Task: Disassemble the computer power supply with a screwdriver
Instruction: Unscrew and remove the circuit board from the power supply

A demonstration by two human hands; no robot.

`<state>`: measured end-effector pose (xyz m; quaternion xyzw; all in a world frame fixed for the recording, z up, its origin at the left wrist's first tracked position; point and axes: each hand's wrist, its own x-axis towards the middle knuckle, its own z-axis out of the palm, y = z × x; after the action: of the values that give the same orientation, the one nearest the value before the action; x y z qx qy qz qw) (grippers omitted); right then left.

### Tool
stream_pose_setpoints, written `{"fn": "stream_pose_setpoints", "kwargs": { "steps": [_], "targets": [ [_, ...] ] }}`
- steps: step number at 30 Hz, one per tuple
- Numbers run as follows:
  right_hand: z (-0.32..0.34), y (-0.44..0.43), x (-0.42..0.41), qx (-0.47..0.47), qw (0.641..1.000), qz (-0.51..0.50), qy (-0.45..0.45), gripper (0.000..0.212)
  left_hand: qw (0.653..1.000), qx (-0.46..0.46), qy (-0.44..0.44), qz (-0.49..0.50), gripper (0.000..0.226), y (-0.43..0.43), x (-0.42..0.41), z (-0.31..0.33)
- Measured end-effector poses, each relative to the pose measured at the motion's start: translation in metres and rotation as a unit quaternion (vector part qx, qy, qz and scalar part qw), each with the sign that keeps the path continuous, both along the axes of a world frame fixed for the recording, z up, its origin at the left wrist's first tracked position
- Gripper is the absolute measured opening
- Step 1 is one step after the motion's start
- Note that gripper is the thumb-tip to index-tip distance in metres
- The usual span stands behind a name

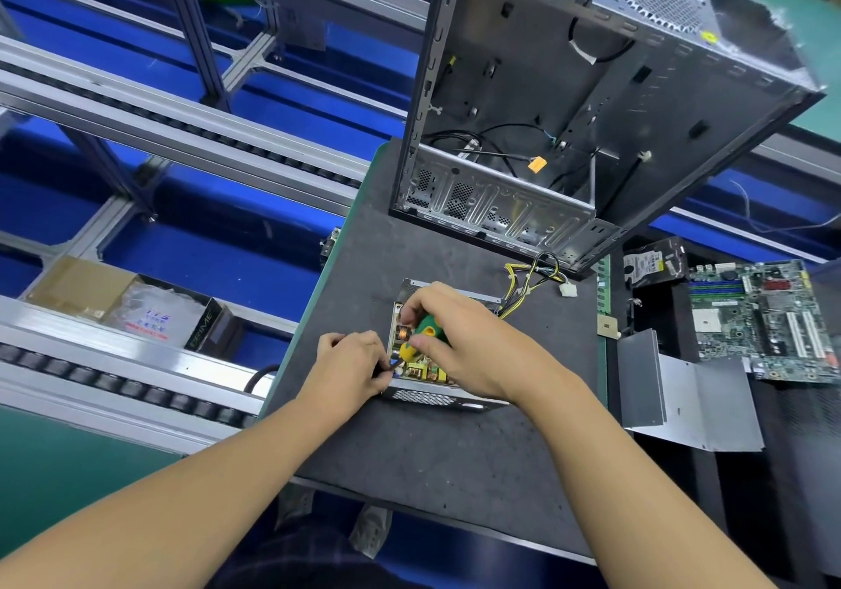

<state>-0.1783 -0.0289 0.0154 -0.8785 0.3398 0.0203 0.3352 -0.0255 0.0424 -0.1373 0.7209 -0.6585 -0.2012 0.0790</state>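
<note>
Progress seems midway: supply (423, 398) open, board (421, 367) bare; right hand (459, 338) grips the screwdriver (425, 331), left hand (350, 365) fingers pinch its tip. Board screws likely remain.

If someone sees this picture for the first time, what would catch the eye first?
The right hand grips a green-and-yellow screwdriver over the opened power supply at the centre, the left hand pinching its shaft. Behind sits an open computer case; a motherboard lies at right.

Open computer case (591, 110) on bench (432, 452) ahead of me, motherboard (764, 320), hard drive (651, 263), grey metal panel (691, 402) at my right, cardboard box (77, 285) left
</note>
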Motion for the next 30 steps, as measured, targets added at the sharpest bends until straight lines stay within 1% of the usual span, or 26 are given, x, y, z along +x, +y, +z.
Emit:
{"fn": "stream_pose_setpoints", "kwargs": {
  "steps": [6,14,18,20,22,25,30],
  "targets": [
    [-0.004,-0.002,-0.001,0.004,1.000,0.000,0.004,0.013,0.998,-0.029,0.047,0.014,0.011,0.007,0.003,-0.005],
    [-0.007,-0.002,0.002,0.014,1.000,0.009,0.020,0.010,0.996,-0.062,0.064,0.015,0.010,0.010,0.003,-0.011],
    [-0.006,-0.001,0.007,0.015,0.999,0.022,0.033,0.012,0.991,-0.109,0.074,0.014,0.004,0.014,0.001,-0.015],
    [-0.007,0.001,0.011,0.014,0.999,0.028,0.025,0.014,0.988,-0.133,0.080,0.013,0.001,0.017,0.001,-0.019],
    [-0.008,0.003,0.012,0.013,0.999,0.041,0.006,0.015,0.985,-0.143,0.091,0.015,0.004,0.020,0.001,-0.021],
    [-0.008,0.003,0.010,0.012,0.998,0.058,-0.015,0.012,0.981,-0.159,0.106,0.020,0.004,0.021,0.001,-0.023],
    [-0.007,-0.002,0.009,0.024,0.994,0.107,-0.019,0.008,0.982,-0.146,0.114,0.042,0.003,0.019,-0.001,-0.025]
  ]
}}
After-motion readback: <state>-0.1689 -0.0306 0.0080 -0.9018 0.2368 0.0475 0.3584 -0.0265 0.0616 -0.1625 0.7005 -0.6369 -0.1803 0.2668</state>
